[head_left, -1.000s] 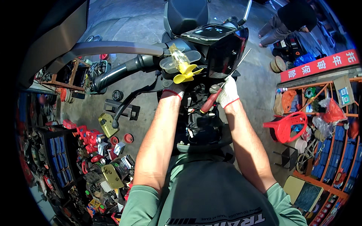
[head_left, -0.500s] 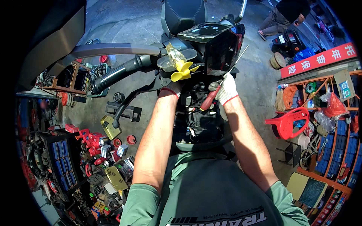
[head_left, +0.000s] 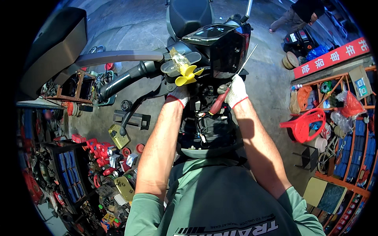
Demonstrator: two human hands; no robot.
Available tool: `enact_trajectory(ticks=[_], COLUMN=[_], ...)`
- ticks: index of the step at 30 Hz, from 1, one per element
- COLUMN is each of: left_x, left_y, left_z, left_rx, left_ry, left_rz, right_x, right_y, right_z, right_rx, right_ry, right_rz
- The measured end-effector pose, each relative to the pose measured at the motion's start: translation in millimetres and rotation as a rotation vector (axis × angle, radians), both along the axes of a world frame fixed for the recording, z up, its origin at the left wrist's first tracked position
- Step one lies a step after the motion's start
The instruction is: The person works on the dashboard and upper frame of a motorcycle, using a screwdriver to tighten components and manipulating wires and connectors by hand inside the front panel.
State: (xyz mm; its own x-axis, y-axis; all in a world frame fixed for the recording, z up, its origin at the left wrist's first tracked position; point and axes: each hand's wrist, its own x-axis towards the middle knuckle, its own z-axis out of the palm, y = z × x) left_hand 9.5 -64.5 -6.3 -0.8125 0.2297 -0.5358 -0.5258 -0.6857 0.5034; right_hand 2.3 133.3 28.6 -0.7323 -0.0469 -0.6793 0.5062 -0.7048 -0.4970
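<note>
An opened scooter front lies before me, with wiring (head_left: 208, 124) and dark parts bared below the display (head_left: 210, 34). My right hand (head_left: 237, 91), in a white knit glove with a red cuff, is closed around a screwdriver. Its red handle (head_left: 219, 103) points down toward me, and the long shaft (head_left: 248, 59) slants up to the right past the dash housing. My left hand (head_left: 180, 95), gloved alike, reaches in under the handlebar (head_left: 122, 84); its fingers are hidden there. Just above it a yellow toy propeller (head_left: 188, 75) sits on the bar.
A mirror (head_left: 59, 47) and a brake lever (head_left: 138, 108) jut out at left. Red cans and parts litter the floor at lower left. On the right stand a red plastic chair (head_left: 303, 126) and orange shelving (head_left: 342, 183) with blue bins. One person (head_left: 301, 15) is at far right.
The view has shifted slightly, showing more of the mirror at left. Both hands stay in about the same places, the screwdriver still in the right. The distant person's legs have moved.
</note>
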Motion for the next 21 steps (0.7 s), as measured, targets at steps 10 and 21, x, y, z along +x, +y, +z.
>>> enact_trajectory(ticks=[10,21], left_x=[-8,33], left_y=[4,28], left_z=[-31,9], left_rx=[0.000,0.137], left_ry=[0.127,0.080], left_rz=[-0.038,0.111], right_x=[-1,3], right_y=[5,12], right_z=[8,15], right_rx=[0.052,0.069], right_ry=[0.008,0.060], right_rz=[-0.029,0.022])
